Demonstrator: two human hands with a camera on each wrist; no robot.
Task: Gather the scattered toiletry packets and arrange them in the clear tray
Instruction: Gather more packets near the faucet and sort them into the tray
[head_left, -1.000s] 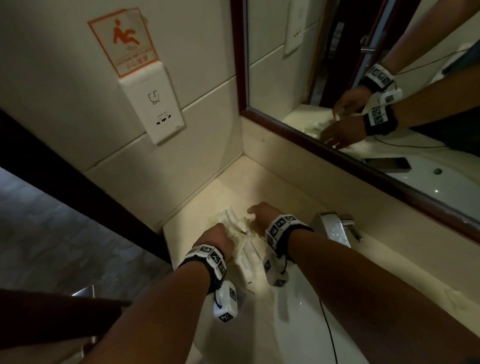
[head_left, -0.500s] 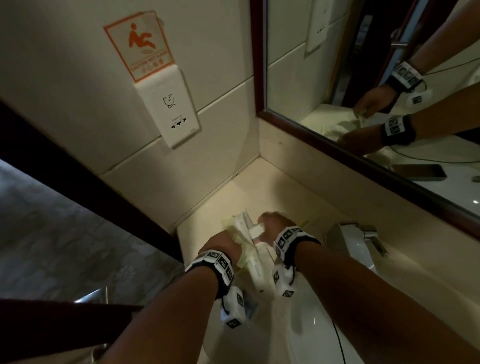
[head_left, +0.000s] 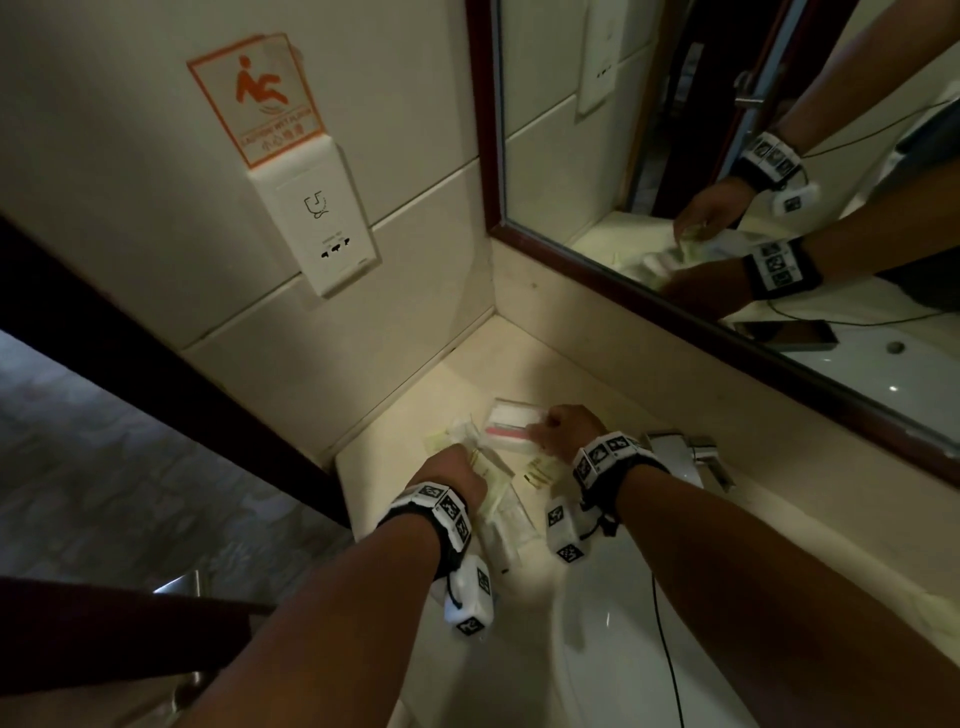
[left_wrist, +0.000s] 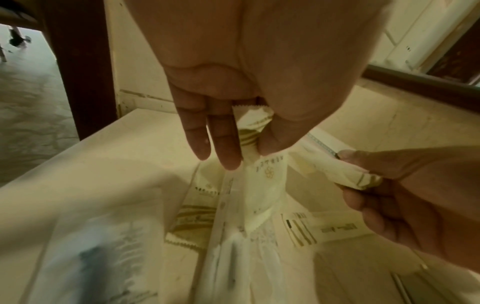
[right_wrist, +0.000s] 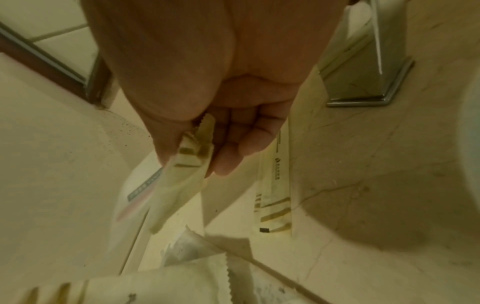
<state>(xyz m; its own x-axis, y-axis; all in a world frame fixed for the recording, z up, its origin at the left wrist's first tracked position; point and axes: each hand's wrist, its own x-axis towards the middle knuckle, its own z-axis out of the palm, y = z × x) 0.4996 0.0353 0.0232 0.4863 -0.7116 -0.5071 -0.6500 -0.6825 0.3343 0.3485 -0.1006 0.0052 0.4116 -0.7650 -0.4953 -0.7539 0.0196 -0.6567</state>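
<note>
Each grip pinches a crinkly, serrated-edged packet (left_wrist: 255, 133).

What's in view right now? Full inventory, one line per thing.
toiletry packets: several, exact count unclear, cream with gold stripes, heaped on the counter's left corner
clear tray: 1, transparent, white and pink inside, behind the heap
counter: 1, beige stone, in the wall corner
faucet: 1, chrome, right of the heap
basin: 1, white, nearest the camera
mirror: 1, dark red frame, upper right
phone: 1, dark, seen only as a reflection
socket plate: 1, white, left wall
wet-floor sign: 1, orange, above the plate
left hand: pinches a packet end
right hand: fingers pinch a striped packet
</note>
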